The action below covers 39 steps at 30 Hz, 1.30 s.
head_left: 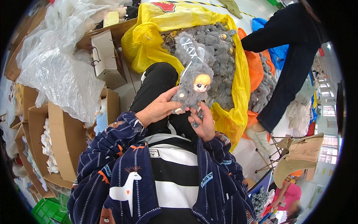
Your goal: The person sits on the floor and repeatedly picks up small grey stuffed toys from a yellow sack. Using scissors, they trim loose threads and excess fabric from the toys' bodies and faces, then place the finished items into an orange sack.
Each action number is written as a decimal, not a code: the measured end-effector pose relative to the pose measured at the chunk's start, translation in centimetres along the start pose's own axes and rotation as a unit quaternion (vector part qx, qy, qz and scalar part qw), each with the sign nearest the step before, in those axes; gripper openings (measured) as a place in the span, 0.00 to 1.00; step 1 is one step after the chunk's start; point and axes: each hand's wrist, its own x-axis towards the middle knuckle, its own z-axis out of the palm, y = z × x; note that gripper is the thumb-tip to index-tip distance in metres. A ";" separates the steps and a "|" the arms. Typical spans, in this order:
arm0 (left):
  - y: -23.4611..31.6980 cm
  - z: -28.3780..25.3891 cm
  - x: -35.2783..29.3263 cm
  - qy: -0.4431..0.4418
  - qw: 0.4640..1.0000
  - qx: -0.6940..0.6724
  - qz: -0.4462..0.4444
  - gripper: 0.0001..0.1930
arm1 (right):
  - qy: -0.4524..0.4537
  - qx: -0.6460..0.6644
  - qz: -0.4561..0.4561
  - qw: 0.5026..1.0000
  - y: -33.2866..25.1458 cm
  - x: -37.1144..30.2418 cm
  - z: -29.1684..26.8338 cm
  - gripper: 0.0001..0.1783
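Mid-frame, my left hand (160, 108) pinches this fluffy grey doll (191, 89), likely light, soft, best body-held; right hand (206, 125) curls round a small grey tool (200, 114).

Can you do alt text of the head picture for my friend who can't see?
A person's left hand holds a fluffy gray doll; the right hand, close beside it, holds a small gray thing. Beyond, gray fluffy toys fill a yellow bag; cardboard boxes stand left.

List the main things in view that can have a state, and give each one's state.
Grey plush doll: held in left hand
Small grey object: held in right hand
Yellow bag: open, filled with grey plush toys
Cardboard box: open
Clear plastic: crumpled
Navy jacket: open
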 end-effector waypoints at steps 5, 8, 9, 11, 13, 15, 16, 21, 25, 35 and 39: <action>-1.6 -0.3 0.6 0.102 0.972 0.189 0.097 0.26 | -0.013 0.002 0.011 1.000 0.0 0.1 0.0 0.08; -1.9 -0.1 0.7 0.176 0.891 0.390 0.153 0.20 | 0.005 0.001 0.014 1.000 0.1 0.5 -0.5 0.07; -1.7 0.1 0.6 0.197 0.855 0.452 0.160 0.17 | 0.001 0.003 0.022 1.000 0.2 0.5 -0.7 0.07; -0.8 0.7 0.5 0.207 0.780 0.555 0.204 0.13 | -0.006 0.006 0.037 0.999 0.3 0.6 -0.9 0.07; -0.5 0.7 0.5 0.212 0.724 0.610 0.243 0.10 | -0.007 0.011 0.065 0.998 0.3 0.6 -0.9 0.07; -0.5 0.4 0.6 0.212 0.697 0.625 0.280 0.08 | -0.018 0.023 0.095 0.995 0.4 0.7 -1.0 0.06; -0.4 0.4 0.5 0.212 0.692 0.631 0.279 0.08 | -0.028 0.033 0.111 0.993 0.6 0.8 -1.2 0.06; 0.0 -0.3 0.0 0.187 0.629 0.684 0.318 0.05 | -0.039 0.074 0.175 0.981 0.9 1.4 -2.2 0.07; 2.5 -0.2 -1.6 0.241 0.689 0.643 0.233 0.04 | -0.018 0.055 0.176 0.983 0.8 1.1 -2.3 0.07; 0.4 0.8 0.1 0.174 0.668 0.685 0.232 0.05 | 0.069 -0.231 0.118 0.963 -0.3 -0.3 -0.3 0.12; 0.2 0.8 -0.3 0.157 0.672 0.686 0.229 0.04 | 0.066 -0.586 -0.138 0.795 -0.8 -0.7 0.0 0.14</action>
